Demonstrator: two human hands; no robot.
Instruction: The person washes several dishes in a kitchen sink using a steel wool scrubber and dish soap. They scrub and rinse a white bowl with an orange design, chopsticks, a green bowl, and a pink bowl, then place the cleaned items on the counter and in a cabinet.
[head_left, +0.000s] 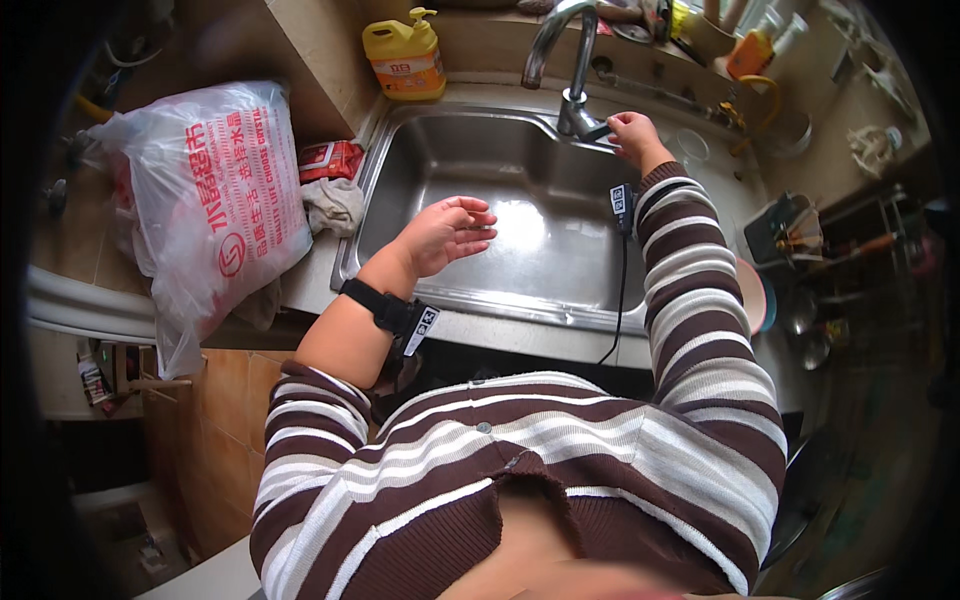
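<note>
My left hand [450, 236] hovers above the basin of the stainless steel sink [390, 215], palm turned inward, fingers apart and curved, holding nothing. My right hand [636, 138] is at the far right corner of the sink, fingers pinched on the end of the tap's lever handle [597, 131]. The chrome tap [573, 75] rises behind the sink, its spout bent toward the left. No water stream shows under the spout. Light glares off the sink bottom, where no objects show.
A yellow pump bottle [405, 58] stands behind the sink's left corner. To the left hang a full white plastic bag [215, 200] and, beside it, a grey rag [333, 206] and a red packet [330, 160]. Bowls [752, 295] and a dark utensil holder [770, 228] stand at right.
</note>
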